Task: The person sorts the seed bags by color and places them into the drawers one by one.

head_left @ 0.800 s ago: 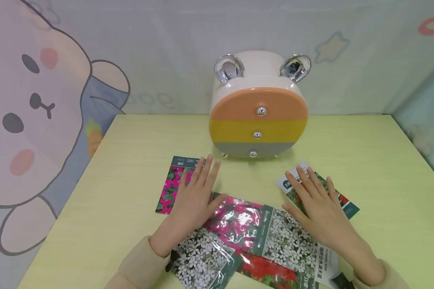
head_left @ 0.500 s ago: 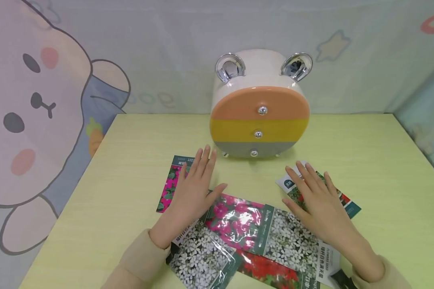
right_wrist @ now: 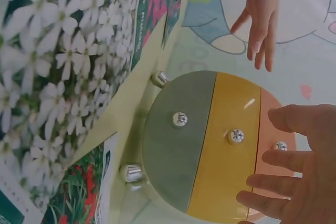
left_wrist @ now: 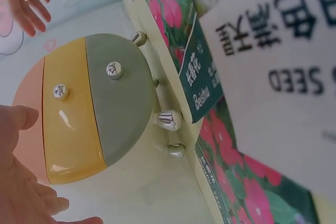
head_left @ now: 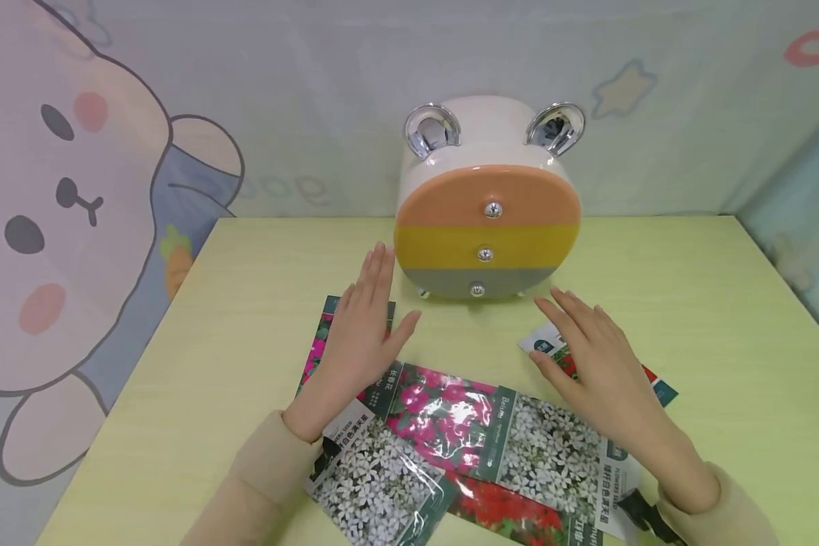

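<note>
Packets (head_left: pixel 319 335) half-hidden beneath both hands (head_left: pixel 356 340)

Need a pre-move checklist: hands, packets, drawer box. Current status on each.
1. Left hand free: ok, it holds nothing.
2. Right hand free: ok, it holds nothing.
3. Drawers shut: ok, the orange, yellow and gray ones all look closed.
4. Knobs uncovered in the head view: ok, all three show.
5. Packets lying apart: not ok, the right-side white-flower packet and the middle pink-flower packet overlap.
6. Room inside the drawers: cannot tell, the closed fronts hide it.
</note>
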Action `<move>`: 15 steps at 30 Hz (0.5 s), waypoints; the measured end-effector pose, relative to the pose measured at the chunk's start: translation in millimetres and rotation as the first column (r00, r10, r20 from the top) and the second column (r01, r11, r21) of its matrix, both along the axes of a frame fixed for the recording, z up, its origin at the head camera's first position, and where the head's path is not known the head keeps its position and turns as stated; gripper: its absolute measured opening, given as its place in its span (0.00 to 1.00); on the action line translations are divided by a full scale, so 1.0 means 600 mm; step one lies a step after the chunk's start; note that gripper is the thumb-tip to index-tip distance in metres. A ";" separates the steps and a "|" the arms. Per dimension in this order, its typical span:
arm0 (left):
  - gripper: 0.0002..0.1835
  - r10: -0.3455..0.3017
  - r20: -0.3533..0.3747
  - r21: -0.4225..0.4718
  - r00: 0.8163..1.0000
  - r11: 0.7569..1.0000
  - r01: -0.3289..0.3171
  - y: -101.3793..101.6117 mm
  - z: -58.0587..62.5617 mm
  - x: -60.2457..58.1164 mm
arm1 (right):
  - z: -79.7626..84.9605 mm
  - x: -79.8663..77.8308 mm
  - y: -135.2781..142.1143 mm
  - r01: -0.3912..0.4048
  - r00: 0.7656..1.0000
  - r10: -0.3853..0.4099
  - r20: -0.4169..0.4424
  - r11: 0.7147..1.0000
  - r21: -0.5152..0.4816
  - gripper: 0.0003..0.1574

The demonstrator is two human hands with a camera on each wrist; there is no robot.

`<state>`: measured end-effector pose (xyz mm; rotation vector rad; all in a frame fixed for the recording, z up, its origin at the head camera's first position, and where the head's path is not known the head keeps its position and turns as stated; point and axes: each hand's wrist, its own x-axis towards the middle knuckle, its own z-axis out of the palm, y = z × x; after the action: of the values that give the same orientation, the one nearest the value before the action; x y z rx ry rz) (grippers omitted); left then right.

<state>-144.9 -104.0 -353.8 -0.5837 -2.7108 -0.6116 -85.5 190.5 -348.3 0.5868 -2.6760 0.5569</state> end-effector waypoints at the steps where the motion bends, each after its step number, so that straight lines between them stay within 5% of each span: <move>1: 0.46 -0.004 -0.004 0.020 1.000 1.000 0.004 0.000 0.000 -0.002 | 0.001 0.000 0.000 -0.002 1.000 0.002 -0.010 1.000 -0.004 0.43; 15: 0.48 -0.056 0.003 0.185 0.998 0.981 0.055 -0.002 0.016 -0.034 | 0.020 -0.015 -0.008 -0.033 0.999 0.031 -0.024 0.994 -0.106 0.40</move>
<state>-165.4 -105.1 -344.2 -0.6109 -2.6150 -0.8704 -94.6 185.7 -336.2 0.6028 -2.6013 0.6933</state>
